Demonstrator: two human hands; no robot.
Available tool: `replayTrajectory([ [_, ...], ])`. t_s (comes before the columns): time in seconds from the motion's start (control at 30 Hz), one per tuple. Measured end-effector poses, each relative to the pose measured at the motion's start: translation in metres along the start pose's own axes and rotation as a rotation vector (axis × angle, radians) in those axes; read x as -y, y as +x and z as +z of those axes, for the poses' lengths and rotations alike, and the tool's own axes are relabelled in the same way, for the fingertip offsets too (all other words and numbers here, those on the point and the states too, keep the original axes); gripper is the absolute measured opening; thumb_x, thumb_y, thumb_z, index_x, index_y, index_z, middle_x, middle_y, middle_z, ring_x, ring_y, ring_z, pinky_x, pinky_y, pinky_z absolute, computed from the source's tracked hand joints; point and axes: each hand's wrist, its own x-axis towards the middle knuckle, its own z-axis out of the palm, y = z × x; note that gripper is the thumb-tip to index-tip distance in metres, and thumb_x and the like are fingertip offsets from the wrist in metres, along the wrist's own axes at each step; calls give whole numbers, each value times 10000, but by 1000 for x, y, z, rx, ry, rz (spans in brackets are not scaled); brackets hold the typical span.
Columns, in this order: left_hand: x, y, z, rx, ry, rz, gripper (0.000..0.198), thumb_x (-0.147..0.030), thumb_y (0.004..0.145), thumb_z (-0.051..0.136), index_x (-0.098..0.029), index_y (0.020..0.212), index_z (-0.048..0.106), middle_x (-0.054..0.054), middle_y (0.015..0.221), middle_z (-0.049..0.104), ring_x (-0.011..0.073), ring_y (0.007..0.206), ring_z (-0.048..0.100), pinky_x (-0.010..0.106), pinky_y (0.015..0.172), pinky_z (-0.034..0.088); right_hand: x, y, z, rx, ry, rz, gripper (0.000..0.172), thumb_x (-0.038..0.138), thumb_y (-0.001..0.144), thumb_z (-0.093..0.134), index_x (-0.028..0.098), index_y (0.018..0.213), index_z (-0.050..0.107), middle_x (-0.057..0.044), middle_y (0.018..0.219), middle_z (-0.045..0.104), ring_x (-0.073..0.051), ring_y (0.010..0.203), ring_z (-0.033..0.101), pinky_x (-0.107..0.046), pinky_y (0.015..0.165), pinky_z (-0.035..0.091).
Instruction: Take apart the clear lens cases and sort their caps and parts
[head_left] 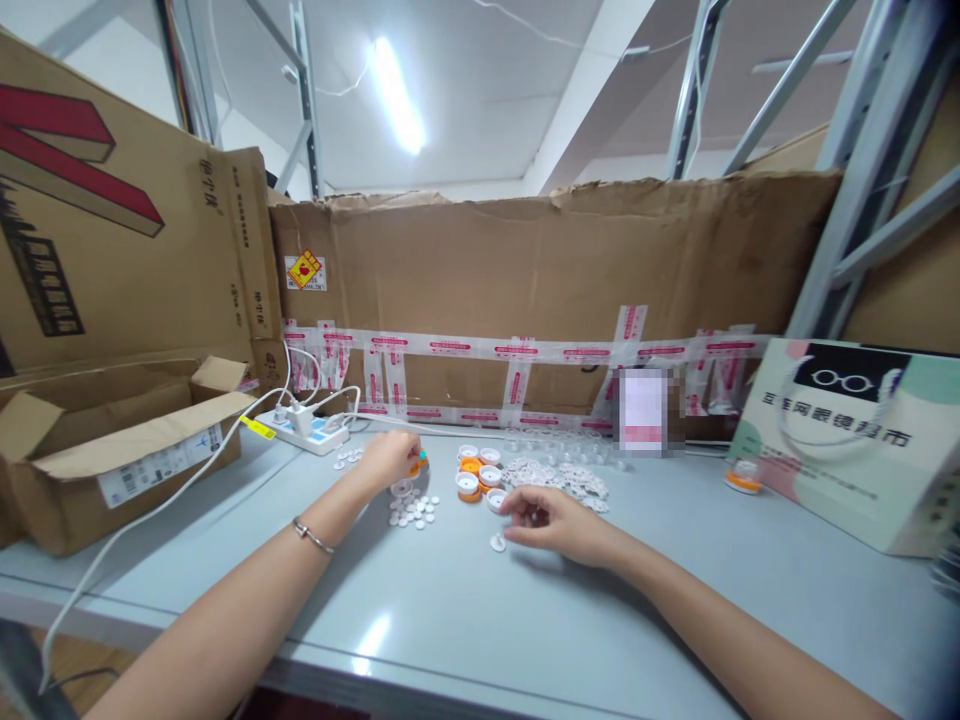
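Observation:
My left hand (390, 460) is closed at the far side of the work area, its fingers bent down beside an orange piece (415, 468) and a small teal bit (423, 455). What its fingertips grip is hidden. My right hand (559, 522) is half curled, with thumb and forefinger apart and nothing visible between them. Its fingertips are close to a white round cap (495, 499), and a small white disc (498, 543) lies on the table just beside the thumb. Between the hands is a cluster of orange and white round caps (468, 484). Several small white discs (411, 513) lie near my left wrist.
A heap of white and clear small parts (559, 478) spreads behind my right hand. A power strip (311, 430) with white cables and an open carton (127, 450) are at left. At right stand an orange-white cap (742, 477) and a paper bag (832, 450). Cardboard (480, 270) walls the back.

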Motion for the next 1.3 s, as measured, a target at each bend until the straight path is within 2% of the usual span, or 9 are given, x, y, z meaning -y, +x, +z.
replayTrajectory([
  [0.13,-1,0,1,24,16,-12,117,-185,684,525,-144,723,628,92,775,648,218,713,591,258,580,382,1,-1,1,65,17,4,303,391,645,645,169,843,591,24,649,513,-100,577,440,-220,543,342],
  [0.27,-16,-7,-7,-12,-14,50,150,-211,740,496,-163,802,625,67,828,638,189,761,581,251,639,398,1,0,0,-31,-24,-2,238,369,692,595,171,823,616,4,687,549,-115,619,468,-237,592,368],
  [0.47,-70,-37,-18,-6,-278,653,204,-222,825,446,-190,971,585,42,909,598,138,815,560,220,708,417,-11,11,-17,-227,-4,-18,263,415,728,520,161,740,589,-21,696,577,-138,630,502,-266,612,386],
  [0.57,-84,-46,-16,25,-232,777,223,-159,826,430,-178,987,583,59,927,581,146,816,559,236,708,424,-20,14,-34,-403,-4,-12,262,419,717,513,163,687,559,-29,683,567,-160,664,513,-286,649,384],
  [0.8,-80,-42,-4,94,-251,816,189,-104,794,466,-169,883,619,37,827,595,128,763,558,206,678,425,-42,15,-61,-596,-59,71,204,378,714,492,187,690,560,-33,702,572,-183,695,527,-303,670,394],
  [0.9,-79,-40,-3,116,-272,806,187,-77,773,472,-166,846,619,32,832,606,125,783,559,198,697,420,-56,12,-81,-729,-261,128,184,329,718,471,185,759,578,-61,824,588,-214,824,530,-330,763,391],
  [1.03,-74,-39,-14,175,-267,725,164,-74,751,475,-160,771,612,25,795,607,124,757,555,195,676,406,-89,-11,-121,-1114,-479,454,372,287,699,483,112,1023,531,-194,1155,429,-346,1111,349,-464,886,287],
  [1.13,-69,-37,-27,223,-268,610,170,-88,752,445,-160,735,598,18,771,601,117,715,546,193,642,391,-117,-31,-142,-1334,-513,747,515,326,699,510,145,1172,421,-181,1275,308,-362,1159,300,-479,885,299],
  [1.3,-58,-34,-38,300,-214,430,158,-114,718,429,-163,688,577,15,759,599,120,665,532,199,584,363,-146,-38,-150,-1280,-579,808,562,344,707,505,145,1214,367,-205,1306,287,-371,1173,300,-487,874,318],
])
